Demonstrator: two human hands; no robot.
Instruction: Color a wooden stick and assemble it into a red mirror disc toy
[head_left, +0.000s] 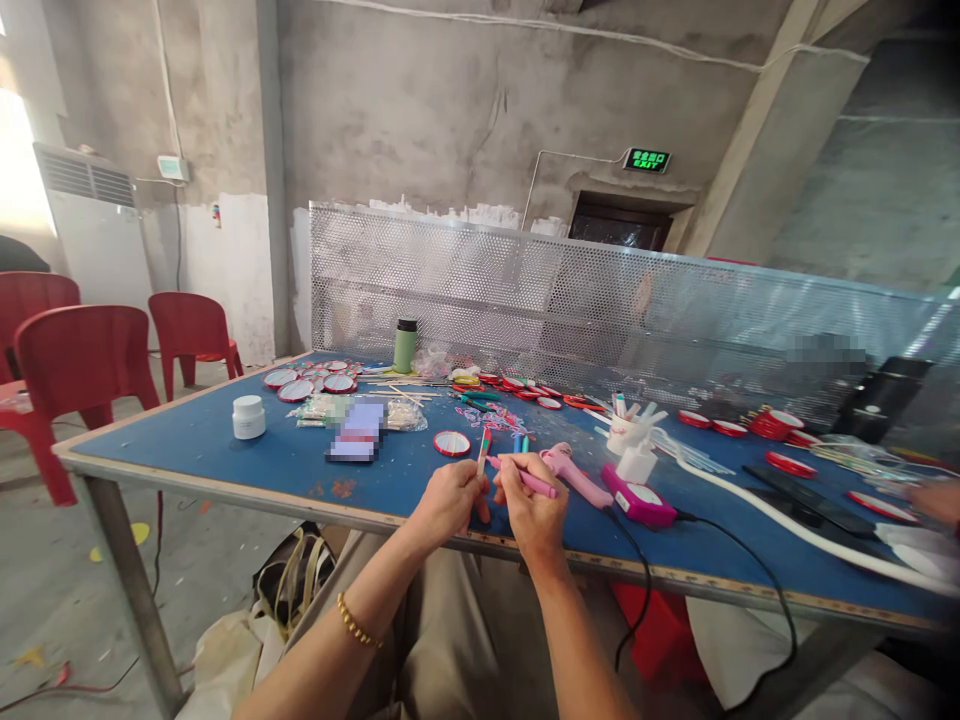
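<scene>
My left hand (448, 500) is closed around a thin stick with a red and green tip (484, 450), held upright over the near edge of the blue table (225, 450). My right hand (531, 500) is pinched on a pink pen-like tool (534, 482) that points left toward the stick. The two hands almost touch. A gold bracelet (354, 620) sits on my left wrist. Just beyond the hands lie a pink glue gun (574, 472) and a round red-rimmed disc (451, 443).
A magenta device (639, 498) with a black cable, a white cup of sticks (626, 428), a white jar (248, 416), a green bottle (405, 346) and several red-rimmed discs (311, 382) lie on the table. A perforated metal screen (600, 300) backs it. Red chairs (82, 360) stand left. Another person's hand (937, 500) is at right.
</scene>
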